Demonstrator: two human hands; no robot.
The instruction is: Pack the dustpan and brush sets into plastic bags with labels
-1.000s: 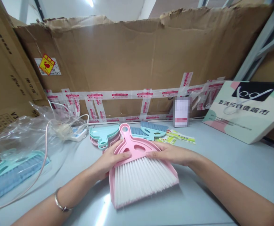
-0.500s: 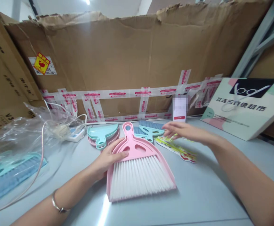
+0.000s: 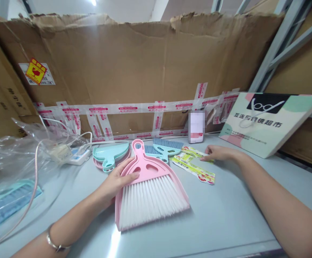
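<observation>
the left hand (image 3: 115,181) lies flat with fingers spread on the pink dustpan (image 3: 145,171), pinning the white brush (image 3: 152,202) nested below its fingertips, while the right hand (image 3: 219,153) rests open on the yellow label cards (image 3: 195,165) beside them.

Torn cardboard wall (image 3: 145,68) stands along the back of my grey table (image 3: 225,222), patched low down with printed tape strips (image 3: 134,108); a yellow-red warning sticker (image 3: 37,71) sits upper left. Teal dustpans (image 3: 110,153) lie stacked behind, handles toward me, with blue-bristled brushes (image 3: 166,145) just beside them. A white power strip (image 3: 75,157) and its cable run under a crumpled clear plastic bag (image 3: 13,161). A printed paper bag (image 3: 263,122) leans far right.
</observation>
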